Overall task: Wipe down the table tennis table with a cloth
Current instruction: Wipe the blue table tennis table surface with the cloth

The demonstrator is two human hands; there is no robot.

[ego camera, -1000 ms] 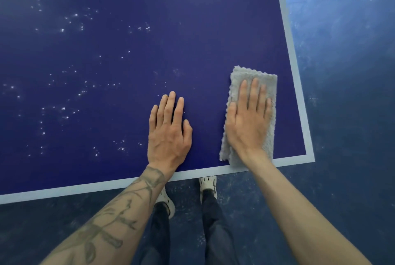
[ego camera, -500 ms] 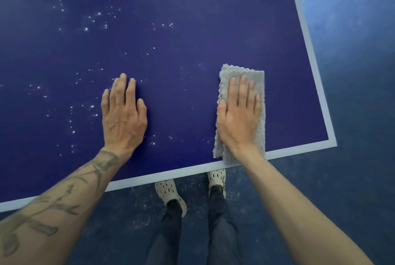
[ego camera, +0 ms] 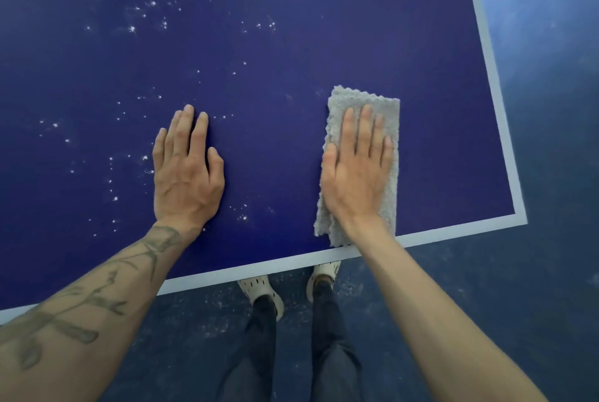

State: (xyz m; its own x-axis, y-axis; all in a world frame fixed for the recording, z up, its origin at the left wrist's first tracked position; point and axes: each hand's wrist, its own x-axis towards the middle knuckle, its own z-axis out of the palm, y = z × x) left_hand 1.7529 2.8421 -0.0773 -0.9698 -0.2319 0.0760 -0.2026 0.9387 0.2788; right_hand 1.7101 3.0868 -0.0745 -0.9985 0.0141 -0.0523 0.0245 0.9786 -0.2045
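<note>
Crumbs (ego camera: 241, 217) can fall past the table (ego camera: 291, 261) edge, I judge, because my flat right hand (ego camera: 356, 171) only presses the cloth (ego camera: 364, 100), while my left hand (ego camera: 186, 171) lies open, holding nothing.

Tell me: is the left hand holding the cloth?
No. The left hand lies flat on the bare table; the cloth is under the right hand.

Sports hall: table tennis table (ego camera: 291, 45), blue floor (ego camera: 534, 272).
</note>
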